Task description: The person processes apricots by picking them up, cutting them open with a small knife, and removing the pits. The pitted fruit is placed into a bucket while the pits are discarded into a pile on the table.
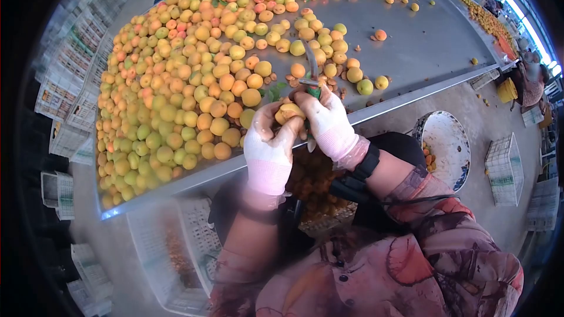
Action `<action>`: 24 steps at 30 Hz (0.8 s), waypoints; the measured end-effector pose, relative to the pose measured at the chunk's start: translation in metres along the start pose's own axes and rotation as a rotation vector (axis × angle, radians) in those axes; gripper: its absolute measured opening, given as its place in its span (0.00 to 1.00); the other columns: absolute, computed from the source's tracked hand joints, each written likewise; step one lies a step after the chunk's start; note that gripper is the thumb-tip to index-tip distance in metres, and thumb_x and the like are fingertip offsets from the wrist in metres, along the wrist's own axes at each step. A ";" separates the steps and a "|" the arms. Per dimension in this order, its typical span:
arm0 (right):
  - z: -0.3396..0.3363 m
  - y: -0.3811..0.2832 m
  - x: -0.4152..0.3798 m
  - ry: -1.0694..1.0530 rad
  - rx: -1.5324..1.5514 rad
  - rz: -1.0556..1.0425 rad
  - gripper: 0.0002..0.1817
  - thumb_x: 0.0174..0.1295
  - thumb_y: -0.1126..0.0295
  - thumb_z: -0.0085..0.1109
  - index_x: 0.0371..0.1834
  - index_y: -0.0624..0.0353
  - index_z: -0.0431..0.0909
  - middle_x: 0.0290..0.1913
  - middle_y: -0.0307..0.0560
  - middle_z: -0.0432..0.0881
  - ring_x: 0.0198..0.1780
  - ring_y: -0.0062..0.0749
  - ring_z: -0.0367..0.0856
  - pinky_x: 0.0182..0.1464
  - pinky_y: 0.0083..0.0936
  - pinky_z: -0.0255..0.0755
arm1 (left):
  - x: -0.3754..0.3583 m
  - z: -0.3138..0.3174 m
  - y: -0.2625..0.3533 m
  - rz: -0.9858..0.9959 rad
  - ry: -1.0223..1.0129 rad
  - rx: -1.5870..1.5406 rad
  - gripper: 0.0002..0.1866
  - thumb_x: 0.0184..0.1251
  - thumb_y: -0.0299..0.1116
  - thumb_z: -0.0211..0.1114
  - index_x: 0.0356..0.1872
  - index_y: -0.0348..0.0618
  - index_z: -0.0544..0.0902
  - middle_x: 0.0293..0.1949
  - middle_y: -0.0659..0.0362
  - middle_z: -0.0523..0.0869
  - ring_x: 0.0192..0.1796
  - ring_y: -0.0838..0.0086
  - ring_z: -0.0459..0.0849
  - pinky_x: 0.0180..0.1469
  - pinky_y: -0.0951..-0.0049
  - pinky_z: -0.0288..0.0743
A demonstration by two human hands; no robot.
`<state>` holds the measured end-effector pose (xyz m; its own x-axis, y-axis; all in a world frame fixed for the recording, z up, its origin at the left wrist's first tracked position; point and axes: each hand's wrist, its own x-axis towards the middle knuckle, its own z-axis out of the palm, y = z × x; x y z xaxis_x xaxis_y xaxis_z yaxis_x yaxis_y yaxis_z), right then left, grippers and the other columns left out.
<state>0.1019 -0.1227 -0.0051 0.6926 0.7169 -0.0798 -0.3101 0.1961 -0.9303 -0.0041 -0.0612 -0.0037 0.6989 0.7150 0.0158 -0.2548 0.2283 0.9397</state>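
Note:
My left hand (267, 149), in a white fingerless-looking glove with a pink cuff, grips an apricot (288, 113) that looks cut open. Close beside it, my right hand (330, 120), gloved the same way, is closed around the green handle of a knife (311, 61). The curved blade points up and away, over the table. Fingers of both hands meet near the fruit, and the right fingertips are partly hidden. A large heap of yellow and orange apricots (170, 91) covers the left of the metal table (411, 53), just beyond my hands.
Scraps and a few loose apricots (365, 87) lie near the table's raised front edge. Below stand a white basin (459, 141) with some fruit, a white crate (505, 170) and a larger crate (144, 240). Orange pieces (320, 179) lie between my knees. Another person (531, 82) sits far right.

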 end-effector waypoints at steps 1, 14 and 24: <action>0.000 -0.002 0.003 -0.021 -0.044 -0.054 0.08 0.67 0.73 0.54 0.47 0.62 0.76 0.35 0.39 0.79 0.25 0.18 0.75 0.27 0.16 0.71 | 0.003 0.001 0.001 0.035 0.080 0.020 0.23 0.64 0.21 0.64 0.59 0.24 0.72 0.39 0.54 0.83 0.38 0.76 0.82 0.42 0.78 0.78; 0.003 -0.043 0.035 0.076 0.271 -0.093 0.12 0.67 0.64 0.53 0.31 0.61 0.75 0.17 0.37 0.71 0.13 0.20 0.65 0.17 0.20 0.59 | 0.015 0.013 -0.003 -0.153 0.007 0.177 0.19 0.77 0.43 0.51 0.52 0.37 0.81 0.38 0.62 0.81 0.30 0.83 0.74 0.29 0.82 0.67; -0.002 -0.033 0.040 0.101 -0.131 -0.415 0.06 0.54 0.82 0.55 0.32 0.60 0.72 0.24 0.42 0.72 0.22 0.25 0.72 0.24 0.22 0.64 | 0.020 0.020 -0.032 -0.055 0.138 0.273 0.21 0.79 0.47 0.46 0.41 0.37 0.76 0.30 0.60 0.76 0.27 0.80 0.74 0.26 0.79 0.68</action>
<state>0.1414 -0.1015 0.0212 0.8033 0.5249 0.2815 0.0886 0.3621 -0.9279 0.0319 -0.0674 -0.0265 0.6044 0.7939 -0.0663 -0.0171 0.0961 0.9952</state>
